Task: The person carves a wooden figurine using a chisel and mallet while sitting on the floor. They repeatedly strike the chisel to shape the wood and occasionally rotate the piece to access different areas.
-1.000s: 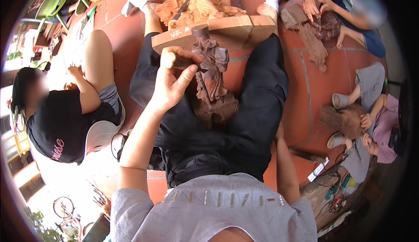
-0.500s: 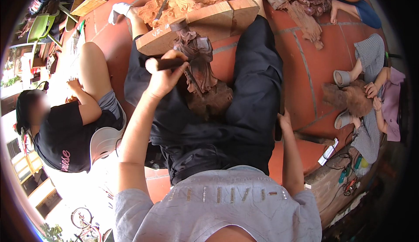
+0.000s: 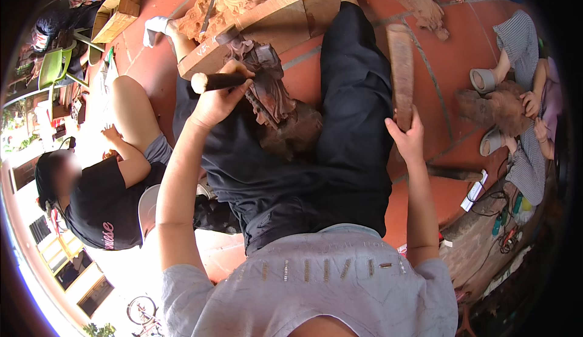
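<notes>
A dark brown carved wooden figure (image 3: 267, 88) leans between my legs, its rough base (image 3: 297, 132) toward my lap. My left hand (image 3: 214, 106) is closed round a carving chisel (image 3: 214, 82). The pale butt of its handle points left, and the other end lies against the figure's side; the cutting tip is hard to make out. Over my right thigh's outer side, my right hand (image 3: 408, 138) grips the lower end of a flat wooden mallet (image 3: 401, 64), held upright and slightly blurred. It is apart from the chisel.
A thick wooden block (image 3: 267, 26) stands beyond the figure, with an orange-brown carving (image 3: 234, 3) behind it. A person (image 3: 109, 197) sits at left; another, at right, holds a carving (image 3: 495, 107). A wooden bar (image 3: 455, 173) and white power strip (image 3: 473, 190) lie at lower right.
My right hand has risen from beside my thigh, bringing the mallet up into plain view. My left hand keeps the chisel at the figure. The whole view has shifted a little.
</notes>
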`<action>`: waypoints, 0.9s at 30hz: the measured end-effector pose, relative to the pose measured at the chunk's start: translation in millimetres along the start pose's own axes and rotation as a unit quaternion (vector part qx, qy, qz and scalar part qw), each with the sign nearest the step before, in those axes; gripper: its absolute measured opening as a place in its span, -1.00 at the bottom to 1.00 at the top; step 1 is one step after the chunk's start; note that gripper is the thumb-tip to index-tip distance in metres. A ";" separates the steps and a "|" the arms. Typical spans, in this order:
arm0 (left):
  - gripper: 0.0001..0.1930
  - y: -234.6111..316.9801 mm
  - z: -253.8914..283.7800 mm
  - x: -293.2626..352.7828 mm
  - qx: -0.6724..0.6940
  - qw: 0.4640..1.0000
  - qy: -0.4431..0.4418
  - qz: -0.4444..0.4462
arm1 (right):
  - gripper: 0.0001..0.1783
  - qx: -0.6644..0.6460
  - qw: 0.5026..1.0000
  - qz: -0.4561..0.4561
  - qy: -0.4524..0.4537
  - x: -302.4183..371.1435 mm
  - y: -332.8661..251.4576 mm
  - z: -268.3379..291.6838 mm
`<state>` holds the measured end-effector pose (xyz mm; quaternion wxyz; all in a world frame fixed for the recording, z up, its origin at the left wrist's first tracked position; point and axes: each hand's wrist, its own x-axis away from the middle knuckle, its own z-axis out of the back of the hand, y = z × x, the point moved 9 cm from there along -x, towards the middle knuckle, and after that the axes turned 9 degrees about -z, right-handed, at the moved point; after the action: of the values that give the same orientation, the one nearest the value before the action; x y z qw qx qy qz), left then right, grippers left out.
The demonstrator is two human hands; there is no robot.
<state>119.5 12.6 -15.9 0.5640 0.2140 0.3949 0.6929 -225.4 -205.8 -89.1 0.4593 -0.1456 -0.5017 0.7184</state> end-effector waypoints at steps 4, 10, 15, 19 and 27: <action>-0.87 5.3 -0.5 -4.2 -0.012 1.000 -0.014 0.001 | -0.53 0.016 0.998 0.042 -0.047 -1.1 -49.0 -20.1; -0.87 0.5 -3.2 -5.9 -0.044 0.998 -0.037 0.002 | -0.53 0.028 0.989 0.121 -0.086 -8.9 -99.6 -46.2; -0.85 20.6 -5.1 -9.7 -0.088 0.994 -0.040 -0.046 | -0.53 0.008 0.971 0.222 -0.090 -9.0 -153.6 -53.1; -0.80 17.9 -7.9 -1.7 -0.123 0.989 -0.047 -0.060 | -0.52 -0.022 0.937 0.345 -0.052 5.4 -206.7 -43.9; -0.48 14.1 -17.6 -2.6 -0.058 0.991 -0.115 0.038 | -0.38 0.279 0.836 0.473 -0.024 10.7 -212.6 -58.7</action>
<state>98.5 4.1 -14.9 0.5906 0.2736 0.2783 0.7063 -82.5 -146.8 68.6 0.0730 -0.2137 -0.1614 0.9607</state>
